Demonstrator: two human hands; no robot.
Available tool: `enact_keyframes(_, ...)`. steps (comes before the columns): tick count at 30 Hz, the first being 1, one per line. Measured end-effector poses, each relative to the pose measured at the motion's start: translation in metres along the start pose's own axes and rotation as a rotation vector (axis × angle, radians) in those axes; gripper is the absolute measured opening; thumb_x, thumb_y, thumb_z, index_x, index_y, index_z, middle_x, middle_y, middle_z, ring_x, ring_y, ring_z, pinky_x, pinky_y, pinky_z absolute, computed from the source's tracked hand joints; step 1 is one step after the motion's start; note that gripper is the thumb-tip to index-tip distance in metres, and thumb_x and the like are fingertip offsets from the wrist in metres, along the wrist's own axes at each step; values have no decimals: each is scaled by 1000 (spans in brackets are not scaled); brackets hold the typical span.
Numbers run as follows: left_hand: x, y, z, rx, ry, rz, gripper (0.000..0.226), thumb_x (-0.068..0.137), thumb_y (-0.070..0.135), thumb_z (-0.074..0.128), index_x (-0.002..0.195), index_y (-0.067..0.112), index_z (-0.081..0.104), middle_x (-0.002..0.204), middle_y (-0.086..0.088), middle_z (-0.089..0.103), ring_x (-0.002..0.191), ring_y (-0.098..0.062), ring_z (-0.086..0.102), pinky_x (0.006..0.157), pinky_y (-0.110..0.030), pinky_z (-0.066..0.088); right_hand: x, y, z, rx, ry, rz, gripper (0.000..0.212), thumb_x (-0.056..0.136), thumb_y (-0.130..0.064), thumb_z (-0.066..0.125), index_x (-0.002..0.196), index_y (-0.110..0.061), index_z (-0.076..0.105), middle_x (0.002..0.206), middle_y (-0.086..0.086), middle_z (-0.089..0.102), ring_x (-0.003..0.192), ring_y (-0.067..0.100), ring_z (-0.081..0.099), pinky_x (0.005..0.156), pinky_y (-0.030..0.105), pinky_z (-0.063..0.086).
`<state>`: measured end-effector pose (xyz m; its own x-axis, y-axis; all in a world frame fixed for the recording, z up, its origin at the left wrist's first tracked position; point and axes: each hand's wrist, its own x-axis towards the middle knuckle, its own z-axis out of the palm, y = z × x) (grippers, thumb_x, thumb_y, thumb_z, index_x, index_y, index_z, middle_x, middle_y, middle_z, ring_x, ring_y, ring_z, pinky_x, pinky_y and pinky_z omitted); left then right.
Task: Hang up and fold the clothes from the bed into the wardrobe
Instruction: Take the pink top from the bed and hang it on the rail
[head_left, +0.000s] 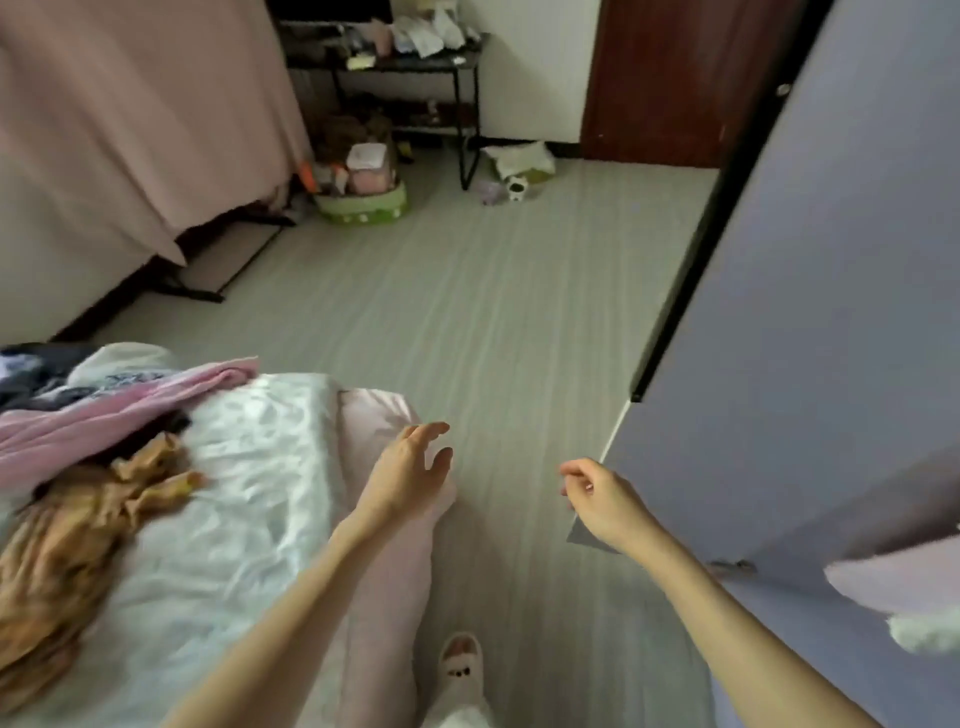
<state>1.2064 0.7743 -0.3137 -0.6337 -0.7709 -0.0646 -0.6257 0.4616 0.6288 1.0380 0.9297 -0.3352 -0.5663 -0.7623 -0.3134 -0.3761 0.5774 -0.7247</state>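
Room: a bedroom with a pale striped floor (467, 312), a pink curtain (145, 114) at the far left, a cluttered black shelf (384, 62) beyond and a dark red door (665, 78) at the back.
Left hand (410, 473): fingers spread and relaxed, holding nothing, hovering over the pink corner of the bed (270, 467).
Right hand (597, 499): fingers loosely curled, empty as far as can be seen, in the air between bed and wardrobe door (831, 312).
Clothes: a tan garment (78, 535) lies crumpled on the white sheet, a pink garment (119, 410) heaped above it with darker pieces behind; all well apart from both hands.
Wardrobe: only its lilac door shows, open at the right, with a pale folded piece (904, 582) at the edge of view.
Risk, reach: the heap is tangled, so a grab at the tan piece may drag others onto the floor.
Risk, door: the open door stands close to the right arm, so a wide swing could knock it.
Risk, footing: a slippered foot (460, 660) stands just beside the hanging cover, which could catch it.
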Motion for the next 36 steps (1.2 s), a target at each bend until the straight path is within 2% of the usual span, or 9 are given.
enact_keyframes(6,-50,-138,-106,-22,268,-315,33,92,13,54,125,10,56,125,-8,57,113,-23,55,93,-27,38,41,-119,136,-90,-273,-210,24,95,-16,45,115,-15,59,105,6,66,94,25,63,83,29,47)
enact_keyframes(11,-58,-268,-194,80,407,-475,29,93,18,50,119,9,60,117,-9,60,113,-23,52,95,-28,37,85,-225,249,-145,-433,-339,28,96,-14,41,121,-13,55,116,6,62,106,23,58,91,29,43)
enact_keyframes(16,-45,-411,-270,169,372,-745,41,91,14,47,131,7,48,131,-19,46,122,-33,43,102,-37,34,137,-327,373,-165,-540,-447,30,96,-22,36,122,-22,51,110,1,58,96,17,57,70,25,43)
enact_keyframes(22,-1,-562,-305,271,268,-823,56,88,19,50,142,16,33,147,-12,29,130,-35,29,103,-45,34,187,-395,502,-174,-601,-554,31,96,-18,37,124,-18,51,119,5,58,106,22,53,88,32,45)
enact_keyframes(27,32,-636,-304,388,147,-969,67,90,24,47,147,20,13,153,-9,11,139,-33,9,105,-52,28,217,-389,547,-166,-637,-500,32,97,-19,35,126,-20,49,123,0,56,108,16,52,90,29,44)
enact_keyframes(29,42,-649,-303,420,175,-1010,59,88,26,51,141,17,26,144,-15,23,133,-36,18,102,-52,31,227,-381,551,-170,-640,-471,32,97,-18,35,124,-21,51,119,-1,57,105,15,53,88,29,45)
enact_keyframes(32,46,-648,-308,503,235,-983,33,89,25,49,120,14,46,125,-15,47,118,-35,39,95,-50,32,236,-372,545,-169,-629,-440,30,97,-17,35,120,-22,54,112,0,60,88,12,53,76,26,42)
enact_keyframes(34,44,-631,-309,532,289,-858,23,88,30,50,107,16,54,110,-9,60,106,-31,52,88,-47,31,240,-373,538,-168,-612,-435,31,96,-16,37,121,-22,54,111,-1,60,90,13,54,78,28,44)
enact_keyframes(36,39,-596,-310,409,400,-704,22,87,37,57,87,15,58,89,-4,66,89,-28,59,80,-42,35,241,-379,530,-171,-600,-477,32,95,-16,40,124,-24,51,114,-3,56,102,17,54,86,31,45)
